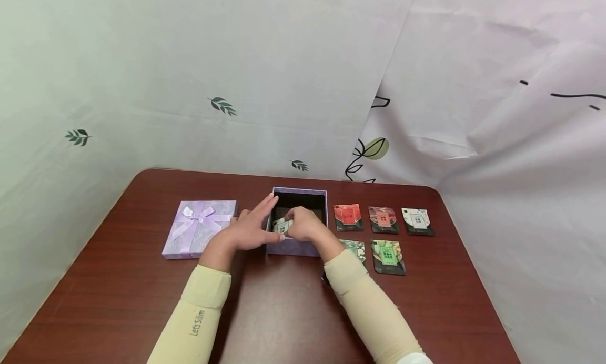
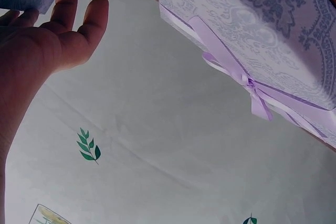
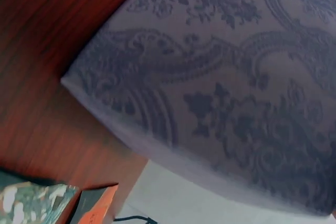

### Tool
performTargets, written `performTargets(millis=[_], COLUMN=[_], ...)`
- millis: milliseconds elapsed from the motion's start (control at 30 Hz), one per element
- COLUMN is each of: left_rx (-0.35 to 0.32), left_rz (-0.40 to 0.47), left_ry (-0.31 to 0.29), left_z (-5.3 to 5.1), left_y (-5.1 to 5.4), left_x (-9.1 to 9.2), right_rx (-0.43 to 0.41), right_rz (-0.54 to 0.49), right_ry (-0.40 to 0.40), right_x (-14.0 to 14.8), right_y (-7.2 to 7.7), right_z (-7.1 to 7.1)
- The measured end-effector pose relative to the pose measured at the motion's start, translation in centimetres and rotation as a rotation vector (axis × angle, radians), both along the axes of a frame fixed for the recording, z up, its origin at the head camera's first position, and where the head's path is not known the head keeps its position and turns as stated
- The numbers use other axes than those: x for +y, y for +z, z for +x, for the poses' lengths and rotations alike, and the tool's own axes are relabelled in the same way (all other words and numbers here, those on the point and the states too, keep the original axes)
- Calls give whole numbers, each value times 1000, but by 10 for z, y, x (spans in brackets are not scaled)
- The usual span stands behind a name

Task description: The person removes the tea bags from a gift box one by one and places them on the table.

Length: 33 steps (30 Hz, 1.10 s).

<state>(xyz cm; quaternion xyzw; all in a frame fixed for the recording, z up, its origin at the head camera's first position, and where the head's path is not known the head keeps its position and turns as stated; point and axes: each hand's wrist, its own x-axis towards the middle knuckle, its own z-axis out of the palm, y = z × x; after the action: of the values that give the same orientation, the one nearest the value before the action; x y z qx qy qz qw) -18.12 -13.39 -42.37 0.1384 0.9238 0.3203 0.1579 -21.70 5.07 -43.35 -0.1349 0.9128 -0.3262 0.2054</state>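
Observation:
An uncovered gift box [image 1: 297, 247] with purple patterned sides and a black inside stands near the table's back edge. My right hand [image 1: 305, 224] reaches into it and pinches a pale printed sachet [image 1: 281, 225] at the box's left side. Fingers extended and spread, my left hand [image 1: 250, 229] lies along the left wall of the box. In the left wrist view, the fingers of the left hand [image 2: 63, 35] are beside a patterned box wall. The right wrist view shows the box's patterned side [image 3: 210, 87] close up; the right hand is out of that view.
Left of the box lies its purple lid [image 1: 201, 229] with a ribbon bow. To the right are flat sachets: a red one [image 1: 348, 216], a brownish-red one [image 1: 383, 219], a white one [image 1: 417, 221] and a green one [image 1: 388, 256]. Another green sachet [image 1: 356, 249] is partly behind the right arm.

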Motion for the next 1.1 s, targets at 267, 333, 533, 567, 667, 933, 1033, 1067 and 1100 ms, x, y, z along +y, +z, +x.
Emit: performTargets(millis=[267, 333, 533, 567, 667, 933, 1033, 1067, 1100], left_rx=[5, 6, -4, -6, -4, -3, -13, -16, -19], left_rz=[6, 3, -11, -12, -15, -38, -46, -47, -45], left_ry=[-3, -3, 2, 2, 2, 20, 31, 34, 36], left_z=[0, -1, -1, -1, 0, 0, 0, 0, 0], left_y=[3, 3, 2, 2, 2, 5, 6, 7, 7], left_x=[0, 0, 0, 0, 0, 1, 1, 1, 1], right_rx=[58, 72, 99, 99, 102, 111, 95, 90, 89], right_rz=[-93, -132, -242, -258, -290, -367, -402, -411, -417], right_ry=[-46, -53, -96, -105, -119, -98, -89, -91, -93], right_x=[-1, 2, 11, 12, 14, 25, 31, 32, 34], right_y=[0, -1, -5, -6, -7, 2, 6, 7, 8], right_z=[1, 1, 3, 3, 4, 9, 11, 12, 12])
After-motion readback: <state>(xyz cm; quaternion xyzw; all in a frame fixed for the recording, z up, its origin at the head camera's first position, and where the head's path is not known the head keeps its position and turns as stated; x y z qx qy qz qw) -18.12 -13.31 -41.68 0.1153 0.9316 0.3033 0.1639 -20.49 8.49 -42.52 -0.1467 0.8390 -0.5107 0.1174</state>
